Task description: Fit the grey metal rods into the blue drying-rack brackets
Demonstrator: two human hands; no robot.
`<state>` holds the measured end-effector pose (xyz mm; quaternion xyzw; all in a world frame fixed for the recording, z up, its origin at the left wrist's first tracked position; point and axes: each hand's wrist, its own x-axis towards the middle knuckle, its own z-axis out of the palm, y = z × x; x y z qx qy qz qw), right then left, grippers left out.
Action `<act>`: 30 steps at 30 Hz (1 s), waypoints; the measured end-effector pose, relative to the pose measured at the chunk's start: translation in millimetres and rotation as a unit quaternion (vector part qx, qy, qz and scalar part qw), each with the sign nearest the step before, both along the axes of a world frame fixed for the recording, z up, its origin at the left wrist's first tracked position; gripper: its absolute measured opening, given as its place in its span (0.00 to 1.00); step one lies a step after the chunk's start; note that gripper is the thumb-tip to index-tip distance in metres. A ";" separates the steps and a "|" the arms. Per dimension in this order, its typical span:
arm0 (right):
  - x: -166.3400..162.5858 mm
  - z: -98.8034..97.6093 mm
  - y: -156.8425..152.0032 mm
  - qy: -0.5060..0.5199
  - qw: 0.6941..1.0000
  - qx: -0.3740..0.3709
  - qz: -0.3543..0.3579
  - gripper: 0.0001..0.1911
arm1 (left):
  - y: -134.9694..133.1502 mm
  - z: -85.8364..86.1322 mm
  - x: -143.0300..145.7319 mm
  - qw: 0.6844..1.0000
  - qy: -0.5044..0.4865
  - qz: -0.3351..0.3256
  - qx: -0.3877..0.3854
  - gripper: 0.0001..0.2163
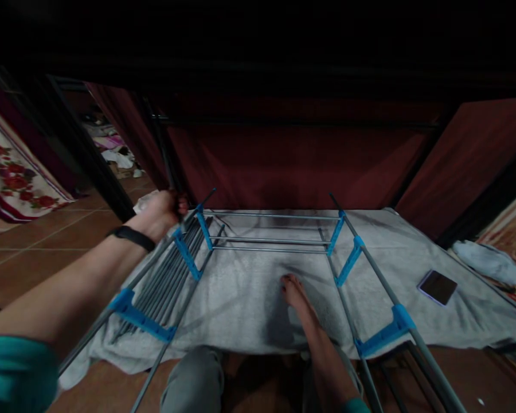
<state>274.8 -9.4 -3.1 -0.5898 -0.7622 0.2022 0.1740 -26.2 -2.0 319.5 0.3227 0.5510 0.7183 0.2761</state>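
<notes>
A rack of grey metal tubes [275, 240] with blue plastic connectors [348, 261] lies on a grey towel [249, 298] on the floor. My left hand [165, 211], with a black band on its wrist, is closed around the upper end of the left side tube near a blue connector [181, 248]. My right hand [296, 291] rests flat on the towel inside the frame, fingers stretched forward. Loose grey tubes [167, 281] lie bundled under the left side of the frame.
A dark phone [437, 286] lies on the towel at the right. A dark red fabric wall [292, 166] stands behind the rack. Brown floor tiles [38, 241] and a floral cloth [12, 172] are at left. A pale cloth [485, 259] lies far right.
</notes>
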 end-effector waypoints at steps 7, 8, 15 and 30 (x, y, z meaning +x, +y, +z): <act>12.7 -13.2 11.1 0.133 0.991 0.014 -0.006 0.16 | -10.8 -88.3 95.0 0.998 -0.031 -0.031 0.038 0.07; 13.7 -13.9 14.1 0.141 0.990 0.017 -0.011 0.16 | -22.5 -113.3 105.9 0.998 -0.012 -0.035 0.042 0.08; 7.6 -5.0 34.6 0.342 0.938 0.037 -0.049 0.15 | -90.1 -248.8 91.3 0.970 0.235 0.032 -0.055 0.08; 5.8 42.1 32.4 0.725 0.665 -0.174 -0.047 0.13 | -76.2 -276.0 34.9 0.760 0.615 -0.008 -0.209 0.20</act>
